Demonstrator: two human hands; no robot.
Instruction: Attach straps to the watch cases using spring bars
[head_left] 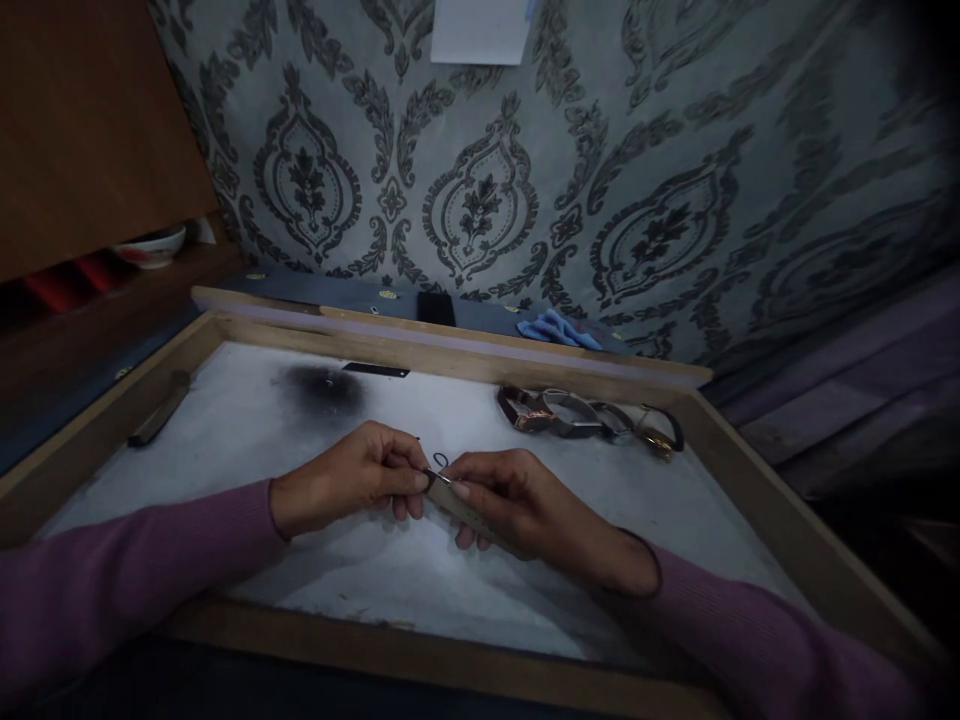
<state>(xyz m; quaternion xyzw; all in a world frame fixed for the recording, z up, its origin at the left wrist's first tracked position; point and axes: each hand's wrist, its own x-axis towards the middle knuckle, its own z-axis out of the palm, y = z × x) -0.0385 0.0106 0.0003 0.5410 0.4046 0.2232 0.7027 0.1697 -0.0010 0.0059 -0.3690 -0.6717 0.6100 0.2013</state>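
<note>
Over the middle of the white board, my two hands meet at a grey-brown watch strap (451, 506). My left hand (360, 475) is closed, thumb and fingers pinching the strap's end. My right hand (529, 510) is closed around the strap's other side, its fingers curled underneath. Between the thumbs shows a small shiny metal piece (439, 476); whether it is a pin or part of a buckle, I cannot tell. Just behind the fingertips is a thin dark loop (440, 460). Several wristwatches (574, 412) lie in a row at the back right.
A raised wooden frame (450, 345) borders the board. Inside it are a dark-handled, knife-like tool (159, 412) at left and a flat black strip (375, 370) at the back. Beyond the frame lie a black flat object (436, 308) and a blue cloth (559, 328).
</note>
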